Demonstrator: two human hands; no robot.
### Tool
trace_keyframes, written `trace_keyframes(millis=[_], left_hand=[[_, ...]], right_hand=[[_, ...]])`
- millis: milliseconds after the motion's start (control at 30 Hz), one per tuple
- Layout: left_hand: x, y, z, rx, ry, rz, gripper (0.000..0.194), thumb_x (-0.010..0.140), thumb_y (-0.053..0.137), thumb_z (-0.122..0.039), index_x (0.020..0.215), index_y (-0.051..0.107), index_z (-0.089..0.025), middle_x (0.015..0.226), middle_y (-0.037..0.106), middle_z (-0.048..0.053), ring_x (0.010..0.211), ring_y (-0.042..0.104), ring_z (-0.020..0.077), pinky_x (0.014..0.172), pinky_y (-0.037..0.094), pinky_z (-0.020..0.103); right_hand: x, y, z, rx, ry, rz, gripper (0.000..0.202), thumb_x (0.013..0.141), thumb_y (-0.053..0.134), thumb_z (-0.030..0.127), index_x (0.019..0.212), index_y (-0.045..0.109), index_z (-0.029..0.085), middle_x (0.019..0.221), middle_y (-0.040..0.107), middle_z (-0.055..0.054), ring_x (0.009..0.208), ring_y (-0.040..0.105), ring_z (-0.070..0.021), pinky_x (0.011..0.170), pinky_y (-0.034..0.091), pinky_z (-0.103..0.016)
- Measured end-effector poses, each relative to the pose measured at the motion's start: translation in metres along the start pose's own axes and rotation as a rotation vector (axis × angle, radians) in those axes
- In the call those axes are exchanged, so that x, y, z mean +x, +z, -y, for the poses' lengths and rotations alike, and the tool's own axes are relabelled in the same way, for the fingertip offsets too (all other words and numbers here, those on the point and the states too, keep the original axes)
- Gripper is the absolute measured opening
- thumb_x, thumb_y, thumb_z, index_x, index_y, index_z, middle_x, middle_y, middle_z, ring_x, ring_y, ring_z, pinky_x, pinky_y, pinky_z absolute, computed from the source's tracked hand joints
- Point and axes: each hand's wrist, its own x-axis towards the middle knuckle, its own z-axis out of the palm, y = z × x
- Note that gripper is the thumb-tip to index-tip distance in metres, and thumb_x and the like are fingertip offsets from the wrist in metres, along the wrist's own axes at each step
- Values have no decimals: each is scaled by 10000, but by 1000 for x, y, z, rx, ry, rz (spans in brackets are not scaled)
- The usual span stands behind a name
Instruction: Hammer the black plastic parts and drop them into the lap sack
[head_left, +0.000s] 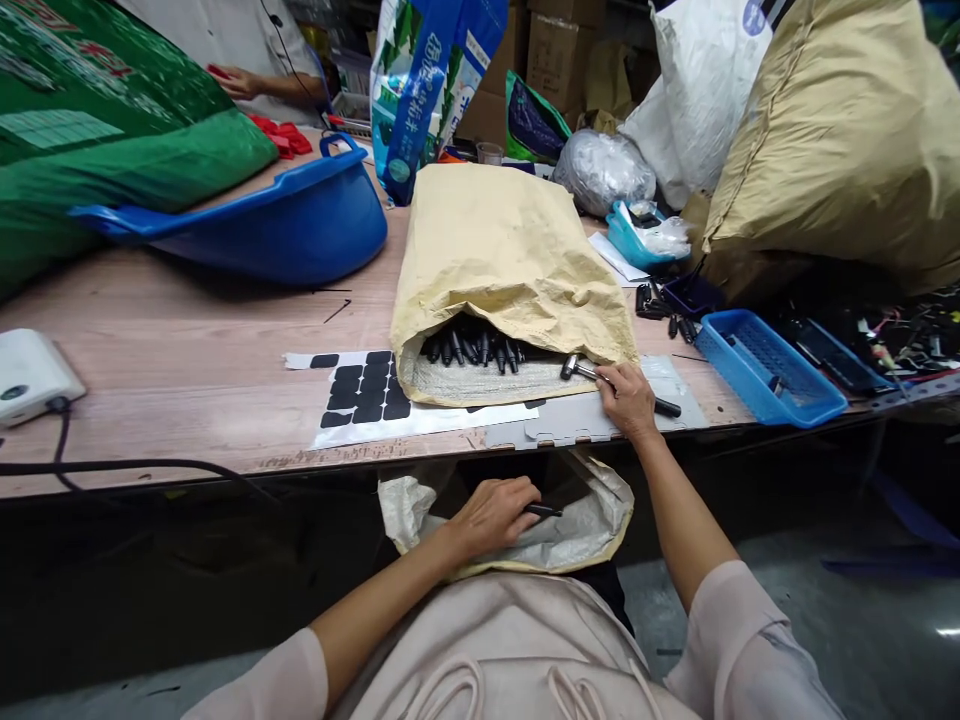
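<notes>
My left hand (pixel 499 515) is closed on a black pen-like piece (pixel 544 510) over the mouth of an open sack (pixel 600 540) on my lap. At the table's front edge, my right hand (pixel 628 400) grips a small hammer (pixel 571 367) with a metal head and a black handle end. The hammer head lies at the lower lip of a yellow sack (pixel 495 230) on the table. Several black pieces (pixel 484 347) show inside that sack's opening. A white sheet with black rounded stickers (pixel 367 392) lies partly under the sack.
A blue basin (pixel 300 225) and a green sack (pixel 135 150) stand at left, with a white device (pixel 36 375) and cable nearer. At right are a blue basket (pixel 765 370), loose black parts and a big tan sack (pixel 847 140). Another person's hand (pixel 236 82) shows behind.
</notes>
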Motion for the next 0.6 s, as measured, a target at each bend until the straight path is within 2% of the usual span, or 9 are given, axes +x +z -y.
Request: trace_keyframes(millis=[67,133,167,233,300,367,467,533,600], left_hand=[[1,13,7,56,-225,108,267,1001,599,-261,1244,696,-210,1199,767,125,1076,747,293,902,555,374],[4,16,11,86,-356,165,378,975,632,-239,1348,660,-186,1251,760,172,1114,750,338,910,564,409],[4,14,11,81,-360,158,423,959,654,-234,1380,646,-187,1276,753,180,1126,749,344,912,566,412],[4,3,5,21,-263,87,421,937,688,-240,1357,664,-224,1265,764,138,1101,756,314,895,565,381],[7,-19,-1,-69,-148,-45,299,951,682,-281,1247,714,-256,1121,798,69,983,765,253,839,555,329],[15,-50,-1,-127,-139,-254,207,976,653,-336,1144,738,-249,958,796,34,848,743,209,785,540,299],[41,-104,13,-66,-323,-650,216,982,611,-345,1098,729,-206,967,780,59,824,714,208,774,536,309],[60,-135,28,13,-480,-775,209,945,633,-319,1079,725,-187,1019,769,88,900,719,237,790,545,324],[78,-156,40,63,-627,-788,246,895,680,-309,1099,728,-181,1104,761,120,993,722,282,836,559,357]], right_hand=[[0,0,0,8,-2,-4,277,993,595,261,1193,786,261,1022,699,-78,1018,599,-258,927,505,-387],[0,-1,1,17,-4,-4,272,995,591,262,1186,785,256,1019,697,-78,1014,595,-257,940,501,-389],[0,-1,2,18,-5,-1,270,997,588,264,1182,785,253,1016,697,-78,1011,593,-255,945,498,-387],[-1,-2,3,16,-4,6,268,1002,584,265,1179,784,249,1013,697,-78,1010,592,-253,948,493,-381],[-1,-2,4,11,-3,7,265,1005,582,262,1176,784,250,1013,697,-77,1015,593,-252,942,492,-378],[-1,-2,4,9,-4,2,265,1005,580,256,1173,784,250,1012,697,-77,1017,597,-252,937,494,-379],[-1,-1,5,9,-6,-13,265,1000,584,251,1169,788,242,1009,702,-78,1012,603,-257,934,499,-381],[-1,-1,6,12,-5,-24,259,995,593,251,1161,791,241,1014,709,-79,1008,606,-261,929,503,-383],[-1,0,6,20,-2,-31,249,992,598,251,1147,793,246,1014,711,-78,1006,608,-261,926,506,-383]])
